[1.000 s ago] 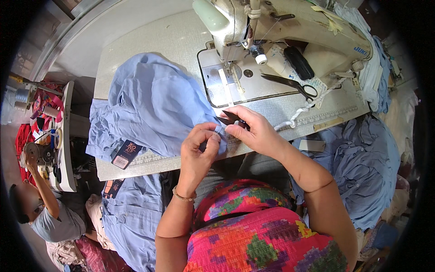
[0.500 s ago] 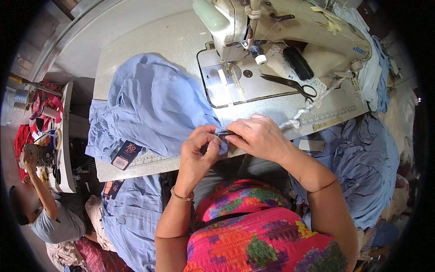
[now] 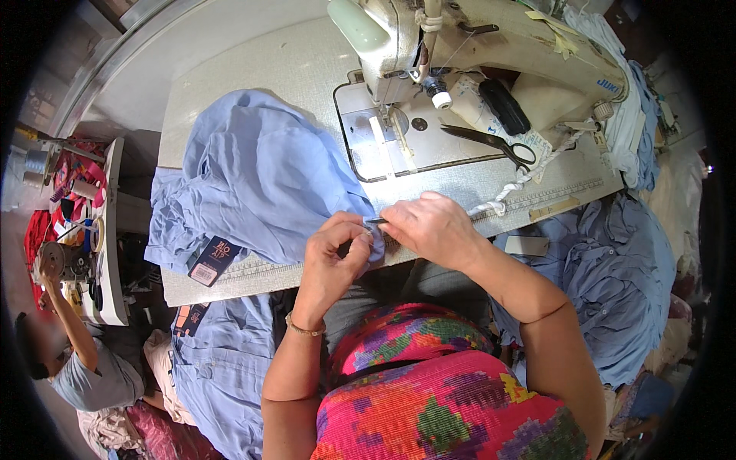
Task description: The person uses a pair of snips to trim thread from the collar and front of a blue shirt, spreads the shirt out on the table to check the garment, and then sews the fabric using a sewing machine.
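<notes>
Left-hand fingers [image 3: 338,225] pinch a blue garment [image 3: 268,161]; right-hand fingers [image 3: 400,216] clasp a dark tool [image 3: 376,221], tip toward nine o'clock; progress is hidden.

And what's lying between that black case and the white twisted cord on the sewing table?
In the head view, dark scissors lie between the black case and the white twisted cord.

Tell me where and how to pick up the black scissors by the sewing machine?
Probably by the looped handle, coming from the right, on the person's side: the scissors lie with that loop toward the right and nearer the person, while the pointed blades aim left.
</notes>
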Tool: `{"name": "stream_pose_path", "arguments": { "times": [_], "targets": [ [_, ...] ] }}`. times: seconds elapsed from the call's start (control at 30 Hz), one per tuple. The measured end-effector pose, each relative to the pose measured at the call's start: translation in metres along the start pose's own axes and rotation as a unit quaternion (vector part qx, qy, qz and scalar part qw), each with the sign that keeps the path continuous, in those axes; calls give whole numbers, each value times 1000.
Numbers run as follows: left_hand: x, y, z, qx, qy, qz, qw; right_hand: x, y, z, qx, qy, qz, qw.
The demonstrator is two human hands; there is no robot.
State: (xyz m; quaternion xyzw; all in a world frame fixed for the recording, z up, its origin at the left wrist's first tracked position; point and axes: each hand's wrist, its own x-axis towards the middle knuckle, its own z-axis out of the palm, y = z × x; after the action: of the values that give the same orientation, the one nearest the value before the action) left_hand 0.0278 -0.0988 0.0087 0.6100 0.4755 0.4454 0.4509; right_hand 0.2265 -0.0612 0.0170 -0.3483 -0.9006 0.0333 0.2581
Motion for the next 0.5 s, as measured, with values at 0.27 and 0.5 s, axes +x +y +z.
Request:
{"name": "stream_pose_path", "arguments": {
  "times": [0.27, 0.5],
  "targets": [
    [-2, -2, 0, -50, -12, -48, 998, 20, -1, -12, 393, -78, 216, 891],
    [-32, 32, 1, 167, 84, 126, 974, 18, 12, 5, 546, -21, 285, 788]
  ]
}}
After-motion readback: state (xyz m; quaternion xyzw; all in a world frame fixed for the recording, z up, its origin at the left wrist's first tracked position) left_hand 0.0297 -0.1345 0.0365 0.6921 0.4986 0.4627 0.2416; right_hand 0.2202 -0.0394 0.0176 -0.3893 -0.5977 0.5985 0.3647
